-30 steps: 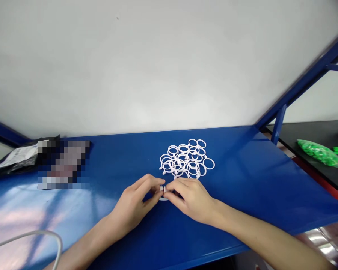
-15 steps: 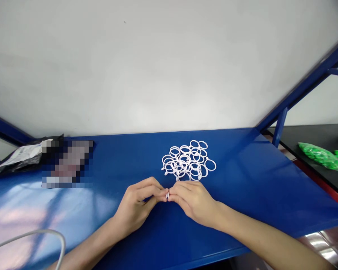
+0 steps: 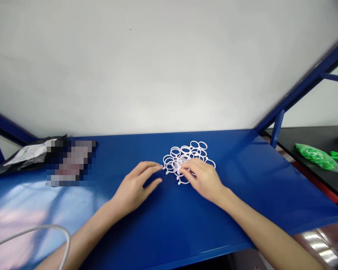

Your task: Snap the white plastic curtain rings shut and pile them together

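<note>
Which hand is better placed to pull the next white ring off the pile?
Probably the right hand: its fingers already lie on the near edge of the pile of white rings. The left hand rests open on the blue shelf, just left of the pile.

the rings (image 3: pixel 191 153) are white, a thin pale tangle against the counter (image 3: pixel 242 195), which is glossy deep blue with lighter bluish-white glare toward its left end. the frame (image 3: pixel 301 90) is the same blue. the wall (image 3: pixel 157 67) is plain off-white. the bag (image 3: pixel 317 157) is bright green, on a black surface (image 3: pixel 307 137). the pouch (image 3: pixel 25 157) is black with a white label. the cable (image 3: pixel 45 232) is pale grey.
</note>
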A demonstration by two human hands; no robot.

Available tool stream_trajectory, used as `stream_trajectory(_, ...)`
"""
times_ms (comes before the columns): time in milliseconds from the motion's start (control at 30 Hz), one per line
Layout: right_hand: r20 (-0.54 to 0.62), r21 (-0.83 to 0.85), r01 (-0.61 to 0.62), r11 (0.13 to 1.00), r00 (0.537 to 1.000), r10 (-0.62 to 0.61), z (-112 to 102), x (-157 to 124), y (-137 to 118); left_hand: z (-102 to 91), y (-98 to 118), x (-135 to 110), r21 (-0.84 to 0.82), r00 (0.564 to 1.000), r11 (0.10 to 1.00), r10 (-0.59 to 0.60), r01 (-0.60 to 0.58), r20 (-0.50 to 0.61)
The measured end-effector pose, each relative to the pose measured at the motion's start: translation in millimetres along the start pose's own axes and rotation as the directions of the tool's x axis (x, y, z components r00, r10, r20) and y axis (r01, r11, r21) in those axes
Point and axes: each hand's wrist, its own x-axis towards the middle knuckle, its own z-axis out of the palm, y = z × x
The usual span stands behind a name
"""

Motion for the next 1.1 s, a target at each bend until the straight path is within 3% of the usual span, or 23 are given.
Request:
stream_trajectory(100,-0.08,-0.171,-0.151,0.974,0.987,0.139,-11.1,3.9,27.8,0.2,-32.4,0.0,0.148,0.987,0.978,-0.158,0.15,0.043)
stream_trajectory(167,-0.067,-0.248,-0.226,0.942,0.974,0.216,-16.0,4.6,40.7,1.7,-49.6,-1.1,0.203,0.971,0.955,-0.232,0.216,0.062)
stream_trajectory(333,-0.049,-0.268,-0.261,0.927,0.965,0.257,-17.1,4.3,45.8,5.5,-63.2,-3.8,0.241,0.954,0.939,-0.279,0.246,0.114)
stream_trajectory(500,-0.075,-0.184,-0.137,0.973,0.989,0.125,-10.5,3.3,25.6,4.4,-61.3,-4.9,0.276,0.957,0.937,-0.258,0.215,0.132)
stream_trajectory(600,0.054,-0.105,0.003,0.994,0.999,0.003,-2.9,1.3,7.3,3.2,-62.5,-5.6,0.301,0.958,0.934,-0.244,0.191,0.149)
stream_trajectory(733,0.186,-0.013,0.144,0.989,0.973,-0.139,7.4,-3.2,-9.2,2.6,-63.6,-6.5,0.313,0.963,0.934,-0.226,0.172,0.148)
stream_trajectory(933,0.304,0.011,0.145,0.989,0.942,-0.142,9.7,-6.7,-9.2,2.4,-63.5,-7.3,0.334,0.962,0.928,-0.226,0.166,0.151)
stream_trajectory(1100,0.324,0.019,0.12,0.993,0.938,-0.119,6.2,-4.7,-8.5,2.1,-64.2,-7.6,0.331,0.959,0.928,-0.234,0.172,0.158)
